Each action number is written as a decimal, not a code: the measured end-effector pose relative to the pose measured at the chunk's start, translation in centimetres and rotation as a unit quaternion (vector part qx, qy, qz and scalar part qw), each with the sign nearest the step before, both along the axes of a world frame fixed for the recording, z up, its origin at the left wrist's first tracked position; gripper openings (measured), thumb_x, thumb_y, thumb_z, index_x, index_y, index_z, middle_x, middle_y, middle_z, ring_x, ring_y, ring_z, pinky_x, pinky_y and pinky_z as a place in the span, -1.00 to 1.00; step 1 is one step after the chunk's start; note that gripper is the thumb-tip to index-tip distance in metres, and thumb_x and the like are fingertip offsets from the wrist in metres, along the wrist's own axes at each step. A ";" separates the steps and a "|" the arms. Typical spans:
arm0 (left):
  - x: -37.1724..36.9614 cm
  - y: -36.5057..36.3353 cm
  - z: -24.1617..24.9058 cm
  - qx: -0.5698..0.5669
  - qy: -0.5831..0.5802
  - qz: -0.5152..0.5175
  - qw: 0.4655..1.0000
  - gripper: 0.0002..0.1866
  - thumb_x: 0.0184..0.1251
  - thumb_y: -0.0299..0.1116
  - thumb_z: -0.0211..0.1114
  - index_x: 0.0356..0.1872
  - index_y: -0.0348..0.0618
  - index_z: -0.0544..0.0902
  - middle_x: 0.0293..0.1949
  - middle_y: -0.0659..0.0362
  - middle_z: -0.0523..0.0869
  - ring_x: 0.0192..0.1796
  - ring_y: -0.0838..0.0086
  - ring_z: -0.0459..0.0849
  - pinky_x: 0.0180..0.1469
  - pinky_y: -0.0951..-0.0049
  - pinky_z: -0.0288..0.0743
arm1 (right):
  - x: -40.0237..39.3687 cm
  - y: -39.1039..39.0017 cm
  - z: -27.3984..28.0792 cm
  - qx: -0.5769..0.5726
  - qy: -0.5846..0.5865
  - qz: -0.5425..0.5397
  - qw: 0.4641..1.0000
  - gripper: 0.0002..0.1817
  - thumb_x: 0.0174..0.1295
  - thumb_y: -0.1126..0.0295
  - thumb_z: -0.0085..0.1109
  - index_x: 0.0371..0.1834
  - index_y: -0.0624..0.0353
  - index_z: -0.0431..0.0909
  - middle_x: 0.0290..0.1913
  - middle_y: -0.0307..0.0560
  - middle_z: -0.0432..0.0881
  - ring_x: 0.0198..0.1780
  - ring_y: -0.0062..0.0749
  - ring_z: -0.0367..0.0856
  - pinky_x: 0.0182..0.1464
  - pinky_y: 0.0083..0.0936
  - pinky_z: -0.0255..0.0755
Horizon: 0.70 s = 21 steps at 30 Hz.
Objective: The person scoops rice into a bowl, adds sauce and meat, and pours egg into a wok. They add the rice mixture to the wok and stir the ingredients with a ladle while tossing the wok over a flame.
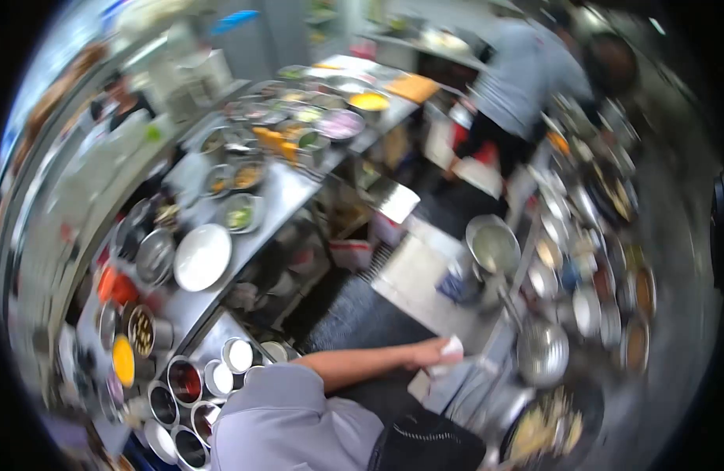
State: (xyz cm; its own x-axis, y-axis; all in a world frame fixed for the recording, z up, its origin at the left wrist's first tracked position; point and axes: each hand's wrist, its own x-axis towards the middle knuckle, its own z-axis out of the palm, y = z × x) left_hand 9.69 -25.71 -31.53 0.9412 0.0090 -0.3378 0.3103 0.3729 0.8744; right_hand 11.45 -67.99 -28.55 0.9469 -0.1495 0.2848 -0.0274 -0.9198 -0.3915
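My left hand [426,354] reaches out to the right from a grey short sleeve, closed on a folded white cloth [450,350]. A pale handle-like piece lies just right of the cloth, but blur hides whether they touch. Beyond it, a metal strainer ladle [543,355] rests on the stove side. At the lower right, a dark wok [544,433] holds pale yellowish food pieces. My right hand is not in view.
Metal pots and sauce cups [238,355] crowd the lower left. A steel counter [287,188] bears bowls and a white plate [202,257]. Containers line the right side. A co-worker [519,74] bends at the upper right; another person [126,102] is at the left opening.
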 end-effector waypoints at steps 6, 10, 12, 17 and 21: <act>3.0 -4.9 4.1 -0.035 0.095 -0.113 0.988 -0.46 0.45 0.10 0.19 0.28 0.07 0.38 -0.06 0.28 0.63 -0.19 0.54 0.65 -0.34 0.35 0.59 | -7.6 -1.0 3.1 0.086 0.139 -0.034 0.986 -0.25 0.15 0.61 0.10 0.49 0.28 0.16 0.33 0.40 0.40 0.36 0.06 0.42 0.36 -0.24 0.27; 5.5 -7.8 5.3 -0.024 0.074 -0.172 0.982 -0.40 0.45 0.15 0.14 0.35 0.08 0.33 -0.04 0.27 0.63 -0.18 0.58 0.64 -0.44 0.39 0.56 | -11.9 -0.8 7.1 0.182 0.186 -0.067 0.963 -0.28 0.17 0.64 0.12 0.47 0.28 0.22 0.29 0.35 0.47 0.28 -0.06 0.53 0.25 -0.32 0.38; 6.2 -8.8 2.9 -0.010 0.033 -0.198 0.980 -0.42 0.46 0.14 0.13 0.32 0.04 0.35 -0.07 0.26 0.66 -0.21 0.58 0.67 -0.51 0.46 0.54 | -14.7 -2.1 5.2 0.230 0.094 -0.041 0.968 -0.32 0.20 0.62 0.14 0.46 0.25 0.26 0.22 0.30 0.56 0.15 -0.12 0.63 0.15 -0.35 0.46; 6.9 -9.6 4.1 -0.096 0.115 -0.240 0.959 -0.43 0.46 0.25 0.03 0.27 0.10 0.38 -0.09 0.28 0.68 -0.18 0.47 0.71 -0.40 0.40 0.56 | -11.7 -3.6 6.3 0.118 0.019 -0.140 0.983 -0.39 0.26 0.46 0.18 0.42 0.22 0.33 0.14 0.37 0.59 0.04 -0.08 0.69 0.08 -0.25 0.50; 6.8 -9.5 4.3 -0.102 0.126 -0.253 0.954 -0.41 0.48 0.26 -0.04 0.24 0.03 0.42 -0.05 0.24 0.69 -0.15 0.43 0.71 -0.30 0.38 0.56 | -7.4 -3.2 6.6 0.168 0.088 -0.242 0.951 -0.40 0.29 0.44 0.16 0.43 0.23 0.31 -0.13 0.20 0.64 -0.32 -0.24 0.69 -0.27 -0.33 0.55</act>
